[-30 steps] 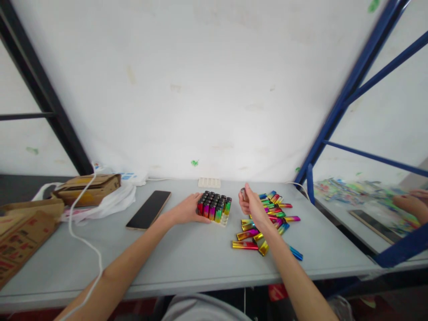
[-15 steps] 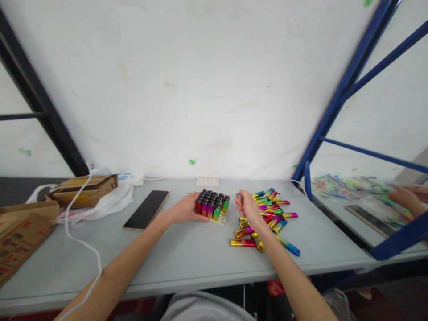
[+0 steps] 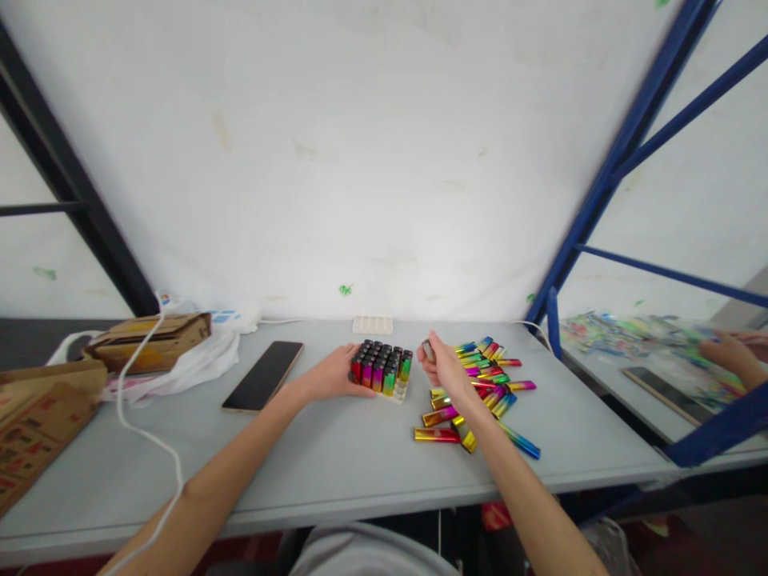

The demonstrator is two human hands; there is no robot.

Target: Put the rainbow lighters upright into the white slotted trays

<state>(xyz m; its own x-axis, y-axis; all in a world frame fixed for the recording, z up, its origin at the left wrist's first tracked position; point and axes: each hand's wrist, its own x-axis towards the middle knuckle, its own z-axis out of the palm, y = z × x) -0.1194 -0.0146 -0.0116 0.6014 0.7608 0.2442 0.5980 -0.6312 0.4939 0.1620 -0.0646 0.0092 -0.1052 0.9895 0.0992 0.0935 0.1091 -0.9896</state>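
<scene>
Several shiny multicoloured lighters (image 3: 378,370) with black tops stand upright in rows in a pale tray (image 3: 400,394). My left hand (image 3: 336,373) is closed around the tray's left side, with its thumb along the near side. Just right of the tray, my right hand (image 3: 442,364) is raised above the table, fingers closed around a lighter (image 3: 428,350). Only that lighter's metal end shows; the palm hides its body. Under and beyond my right wrist lies a loose pile of metallic-coloured lighters (image 3: 494,398), pointing in different directions.
A black phone (image 3: 262,376) lies left of my left hand. Against the wall sits a white compartment tray (image 3: 373,325). Cardboard boxes (image 3: 150,342), a plastic bag and a white cable (image 3: 153,433) occupy the left. Beyond the blue frame (image 3: 606,172), another person's hand (image 3: 732,356) is at work.
My right hand has turned slightly and its index finger has risen, so more of the lighter's metal end shows. My left hand and the tray have stayed in place.
</scene>
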